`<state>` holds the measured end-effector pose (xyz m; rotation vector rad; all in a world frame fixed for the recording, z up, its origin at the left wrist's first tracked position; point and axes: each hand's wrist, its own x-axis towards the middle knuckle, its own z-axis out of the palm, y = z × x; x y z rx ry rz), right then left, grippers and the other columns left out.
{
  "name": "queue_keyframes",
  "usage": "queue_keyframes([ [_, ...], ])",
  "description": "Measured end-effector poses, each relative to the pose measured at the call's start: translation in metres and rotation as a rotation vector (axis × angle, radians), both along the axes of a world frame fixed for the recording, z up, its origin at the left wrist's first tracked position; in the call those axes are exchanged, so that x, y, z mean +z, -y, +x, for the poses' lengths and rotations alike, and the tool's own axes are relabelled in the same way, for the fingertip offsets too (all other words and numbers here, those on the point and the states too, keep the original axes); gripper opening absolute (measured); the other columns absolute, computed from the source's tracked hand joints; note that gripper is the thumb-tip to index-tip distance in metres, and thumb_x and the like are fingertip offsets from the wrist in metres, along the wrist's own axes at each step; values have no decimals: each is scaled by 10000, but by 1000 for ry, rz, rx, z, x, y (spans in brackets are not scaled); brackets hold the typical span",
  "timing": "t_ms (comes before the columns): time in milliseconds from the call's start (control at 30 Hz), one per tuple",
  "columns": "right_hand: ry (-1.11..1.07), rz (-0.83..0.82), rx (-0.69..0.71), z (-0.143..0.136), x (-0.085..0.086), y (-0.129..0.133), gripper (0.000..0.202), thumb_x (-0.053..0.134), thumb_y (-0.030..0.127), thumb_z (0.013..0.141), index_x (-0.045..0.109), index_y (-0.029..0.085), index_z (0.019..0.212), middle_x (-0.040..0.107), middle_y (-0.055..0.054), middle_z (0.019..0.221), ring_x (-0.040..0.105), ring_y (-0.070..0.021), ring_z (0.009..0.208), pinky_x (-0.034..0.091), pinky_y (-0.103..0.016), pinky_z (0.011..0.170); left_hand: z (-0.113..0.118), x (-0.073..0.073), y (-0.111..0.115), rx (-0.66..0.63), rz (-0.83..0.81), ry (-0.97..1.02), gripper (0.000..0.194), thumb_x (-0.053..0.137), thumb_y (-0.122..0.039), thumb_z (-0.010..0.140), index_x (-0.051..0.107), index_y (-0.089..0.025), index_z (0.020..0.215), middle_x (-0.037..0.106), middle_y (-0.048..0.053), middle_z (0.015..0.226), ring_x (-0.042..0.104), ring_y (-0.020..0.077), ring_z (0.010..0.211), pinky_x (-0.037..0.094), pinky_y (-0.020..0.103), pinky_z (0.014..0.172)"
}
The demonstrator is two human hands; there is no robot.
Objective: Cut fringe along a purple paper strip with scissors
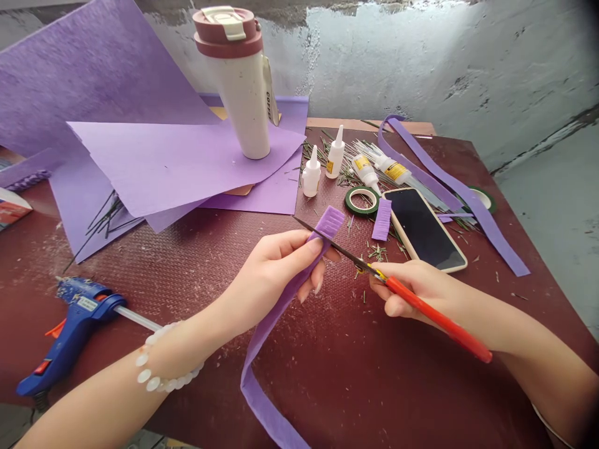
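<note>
Between the thumb and fingers of my left hand (285,262) is a long purple paper strip (269,349). Its upper end has several slits or creases across it, and its tail hangs down past the table's near edge. My right hand (412,293) grips red-handled scissors (435,319), whose dark blades lie across the strip just beyond my left thumb. Whether the blades are parted is hard to make out. A short slitted purple piece (382,220) lies on the table beyond the scissors, beside a roll of green tape (362,201).
A phone (423,227) lies at the right near loose purple strips (486,212). Small white glue bottles (336,153) and green wire bits sit behind. A tall cup (243,93) stands on purple sheets (187,162). At the left lies a blue glue gun (77,330).
</note>
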<state>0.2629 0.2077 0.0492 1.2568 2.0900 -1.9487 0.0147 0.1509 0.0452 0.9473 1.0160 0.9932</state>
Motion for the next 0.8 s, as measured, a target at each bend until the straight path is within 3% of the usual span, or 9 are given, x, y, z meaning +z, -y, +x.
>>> queue_keyframes([
  [100,-76,-63,39,4,-5,-4,619,742,767,835,423,244,742,365,57,736,285,-151,673,261,-303,589,0,0,1,-11,2,40,312,655,-403,1018,735,-147,858,623,-20,620,501,72,498,373,200,512],
  [400,-154,-97,83,7,-13,-13,631,739,808,803,459,249,720,401,43,689,314,-146,614,262,-303,534,-8,-4,-7,-54,-89,6,389,612,-445,1007,791,-124,880,754,59,657,561,117,445,412,228,465],
  [567,-188,-144,95,11,-20,-13,649,714,831,824,433,251,746,360,62,686,276,-125,590,206,-286,504,-12,-12,-12,-94,-105,22,448,605,-481,1013,822,-98,928,834,134,794,701,174,530,545,268,568],
  [800,-197,-174,93,19,-35,-13,691,625,894,849,384,250,792,322,74,706,226,-109,595,151,-289,507,-11,-18,-19,-88,-66,77,421,710,-491,977,850,-99,920,840,124,790,746,169,590,598,250,631],
])
